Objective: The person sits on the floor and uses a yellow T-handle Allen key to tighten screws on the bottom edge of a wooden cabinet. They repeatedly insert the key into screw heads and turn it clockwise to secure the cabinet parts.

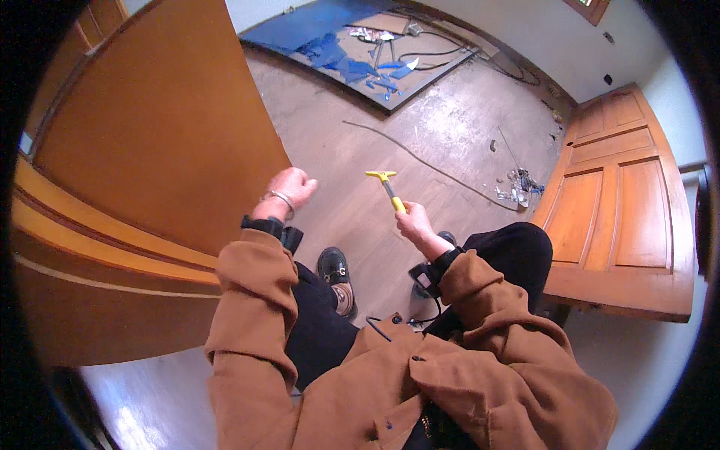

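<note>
The right hand (415, 223) holds 1 yellow-handled scraper with a T-shaped head (388, 185), raised above the worn wooden floor (450, 127) in front of the person's knees. The fingers are closed around the lower end of the handle; the head points away from the body.

Handling, as a judgement: the scraper appears light and rigid, a one-hand tool. The handle looks smooth, so a full wrap well back from the head gives the safest hold. The head probably carries a thin blade edge and should not be gripped.

The left hand (291, 186) is curled into a loose fist and holds nothing. It sits just beside the edge of the large orange-brown wooden door panel (157, 135) at the person's left; contact cannot be confirmed. A metal bracelet (283, 198) circles that wrist.

Count:
- 1 scraper
- 2 hands
- 2 door panels: the one at left and 1 panelled orange-brown door (622, 217) at right
- 1 blue sheet (315, 30) with torn blue scraps, far across the floor
</note>
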Available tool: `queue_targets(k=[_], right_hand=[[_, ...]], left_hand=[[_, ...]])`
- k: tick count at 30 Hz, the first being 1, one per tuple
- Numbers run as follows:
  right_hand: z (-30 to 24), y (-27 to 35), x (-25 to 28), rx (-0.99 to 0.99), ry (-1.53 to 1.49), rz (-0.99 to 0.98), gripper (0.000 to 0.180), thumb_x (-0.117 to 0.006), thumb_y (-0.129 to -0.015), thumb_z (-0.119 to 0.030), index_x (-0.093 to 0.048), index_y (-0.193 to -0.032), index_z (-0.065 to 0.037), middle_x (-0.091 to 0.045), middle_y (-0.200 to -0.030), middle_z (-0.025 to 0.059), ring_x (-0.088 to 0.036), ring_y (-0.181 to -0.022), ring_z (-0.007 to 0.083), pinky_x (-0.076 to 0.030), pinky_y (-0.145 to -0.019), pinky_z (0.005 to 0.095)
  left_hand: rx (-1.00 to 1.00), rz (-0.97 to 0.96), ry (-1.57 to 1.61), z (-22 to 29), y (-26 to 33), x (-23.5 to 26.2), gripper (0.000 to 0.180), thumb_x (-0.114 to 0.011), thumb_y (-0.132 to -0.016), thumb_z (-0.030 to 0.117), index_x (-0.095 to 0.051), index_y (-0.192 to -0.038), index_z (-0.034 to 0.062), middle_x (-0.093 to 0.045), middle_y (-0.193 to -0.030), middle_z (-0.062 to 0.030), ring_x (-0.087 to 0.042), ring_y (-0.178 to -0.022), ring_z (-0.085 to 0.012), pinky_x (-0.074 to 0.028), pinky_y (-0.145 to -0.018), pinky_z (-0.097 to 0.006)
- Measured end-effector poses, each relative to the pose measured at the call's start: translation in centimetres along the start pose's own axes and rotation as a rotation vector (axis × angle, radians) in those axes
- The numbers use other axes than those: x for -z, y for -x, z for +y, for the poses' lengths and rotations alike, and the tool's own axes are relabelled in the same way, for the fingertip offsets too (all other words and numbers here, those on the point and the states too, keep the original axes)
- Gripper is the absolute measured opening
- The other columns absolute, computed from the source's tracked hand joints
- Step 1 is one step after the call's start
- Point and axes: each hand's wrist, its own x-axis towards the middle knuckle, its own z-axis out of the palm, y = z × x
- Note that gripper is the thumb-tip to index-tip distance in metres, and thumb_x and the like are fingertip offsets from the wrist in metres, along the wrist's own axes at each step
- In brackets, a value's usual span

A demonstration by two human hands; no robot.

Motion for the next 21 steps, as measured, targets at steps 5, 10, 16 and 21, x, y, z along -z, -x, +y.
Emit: queue_targets(k=[5, 10, 16, 21], right_hand=[[-4.3, 4.3, 0.6, 0.165, -0.327, 0.008, 0.05, -0.051, -0.083, -0.013, -0.045, -0.13, 0.001, -0.064, -0.073, 0.0119, -0.063, -0.054, 0.0168, -0.052, -0.053, 0.0331], [-6.1, 9.6, 0.8, 0.377, -0.116, 0.015, 0.028, -0.05, -0.085, -0.019, -0.054, -0.105, 0.001, -0.065, -0.081, 0.0204, -0.066, -0.064, 0.029, -0.053, -0.061, 0.0409], [-8.8, 11.4, 7.0, 0.347, 0.278, -0.451, 0.035, -0.053, -0.089, -0.031, -0.061, -0.099, 0.001, -0.064, -0.068, 0.0085, -0.062, -0.055, 0.0147, -0.05, -0.05, 0.0287], [-12.3, 7.7, 12.3, 0.387, 0.031, -0.164, 0.04, -0.049, -0.088, -0.035, -0.064, -0.077, 0.0, -0.065, -0.064, 0.0077, -0.065, -0.055, 0.0148, -0.051, -0.053, 0.0309]], left_hand=[[0.026, -0.254, 0.392, 5.1, 0.4, -4.9, 0.039, -0.049, -0.093, 0.04, -0.06, -0.088, 0.002, -0.066, -0.072, -0.0106, -0.062, -0.056, -0.0178, -0.051, -0.051, -0.031], [0.104, -0.24, 1.19, 8.8, 4.3, -12.0, 0.039, -0.051, -0.093, 0.041, -0.058, -0.084, 0.0039, -0.056, -0.063, -0.0033, -0.055, -0.048, -0.0168, -0.043, -0.041, -0.028], [0.268, -0.243, 1.633, 7.9, 5.9, -15.3, 0.031, -0.046, -0.095, 0.026, -0.051, -0.1, -0.0041, -0.062, -0.081, -0.0145, -0.063, -0.067, -0.0307, -0.053, -0.055, -0.038], [0.428, -0.191, 1.503, 7.8, 6.4, -16.0, 0.026, -0.039, -0.098, 0.021, -0.039, -0.105, -0.0045, -0.063, -0.096, -0.0267, -0.066, -0.077, -0.0417, -0.057, -0.068, -0.05]])
